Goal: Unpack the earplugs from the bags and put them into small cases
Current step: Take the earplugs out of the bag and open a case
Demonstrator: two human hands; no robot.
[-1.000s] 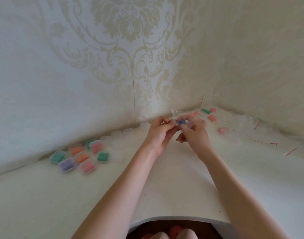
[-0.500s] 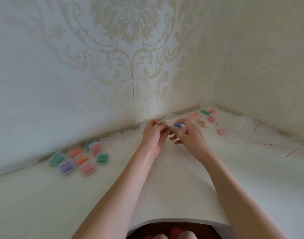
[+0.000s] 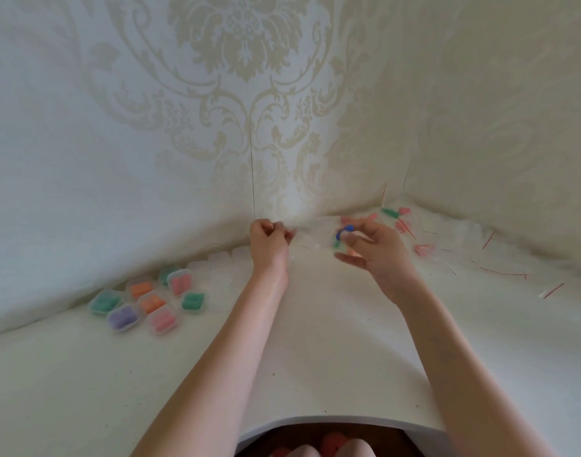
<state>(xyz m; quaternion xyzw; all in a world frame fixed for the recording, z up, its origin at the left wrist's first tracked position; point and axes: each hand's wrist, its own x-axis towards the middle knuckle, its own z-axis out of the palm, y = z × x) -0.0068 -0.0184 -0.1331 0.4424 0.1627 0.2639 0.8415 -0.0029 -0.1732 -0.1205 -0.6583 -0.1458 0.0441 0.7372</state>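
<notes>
Right hand pinches blue earplug | left hand pinches possibly clear film

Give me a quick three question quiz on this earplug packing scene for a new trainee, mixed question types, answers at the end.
1. True or false: the right hand pinches blue earplugs in its fingers.
2. Multiple choice: the filled cases sit A) left of the left hand, B) right of the right hand, C) between the hands.
3. Fill in: the filled case nearest the left forearm holds ____ earplugs.

Key: 1 true; 2 A; 3 green.
</notes>
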